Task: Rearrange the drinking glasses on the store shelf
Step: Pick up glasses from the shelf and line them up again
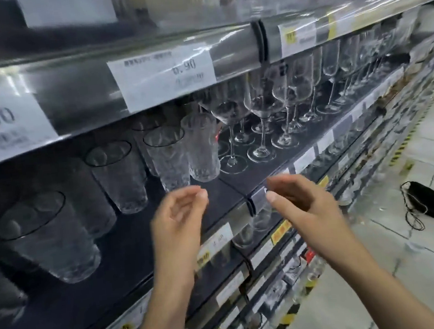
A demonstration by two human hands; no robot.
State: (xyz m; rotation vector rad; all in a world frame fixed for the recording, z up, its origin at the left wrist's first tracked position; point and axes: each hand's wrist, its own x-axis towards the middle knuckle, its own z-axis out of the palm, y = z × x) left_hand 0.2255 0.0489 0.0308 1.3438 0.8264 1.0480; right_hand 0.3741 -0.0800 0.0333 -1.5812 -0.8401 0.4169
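Both hands, left hand (178, 217) and right hand (301, 203), hover loosely curled and empty before the shelf (216, 213). Textured tumblers (172, 158) stand just behind; they look fragile and slippery, best gripped around the mid-body.

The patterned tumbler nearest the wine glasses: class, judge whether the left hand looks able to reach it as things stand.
Probably yes: the left hand is empty just before the patterned tumbler, with bare shelf between; a neighbouring tumbler crowds its left side.
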